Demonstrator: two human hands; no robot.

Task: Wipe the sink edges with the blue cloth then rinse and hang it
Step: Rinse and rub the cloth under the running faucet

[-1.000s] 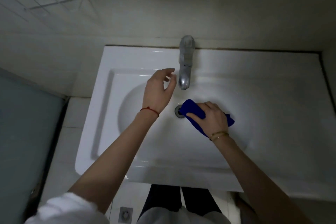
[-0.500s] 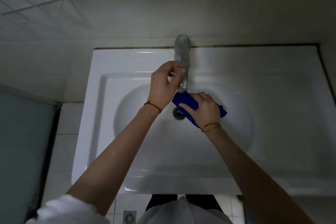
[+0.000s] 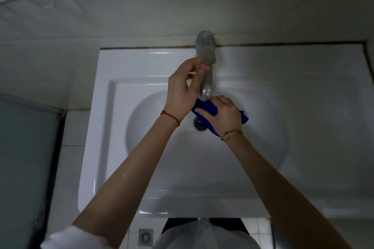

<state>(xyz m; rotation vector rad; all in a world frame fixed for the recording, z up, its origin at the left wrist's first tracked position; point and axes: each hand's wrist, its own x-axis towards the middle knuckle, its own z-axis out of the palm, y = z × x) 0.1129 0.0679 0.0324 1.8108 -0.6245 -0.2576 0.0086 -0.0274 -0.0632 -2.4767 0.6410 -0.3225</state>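
You are holding the bunched blue cloth (image 3: 204,107) in your right hand's (image 3: 224,115) curled fingers under the chrome tap (image 3: 206,70) at the white ceramic sink's (image 3: 125,168) back edge, while your left hand (image 3: 182,93) is pinching its lever, so rinsing seems just beginning and hanging remains.

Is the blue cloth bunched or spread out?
Bunched. The right hand grips the blue cloth in a wad under the tap spout, over the basin; only its ends stick out.
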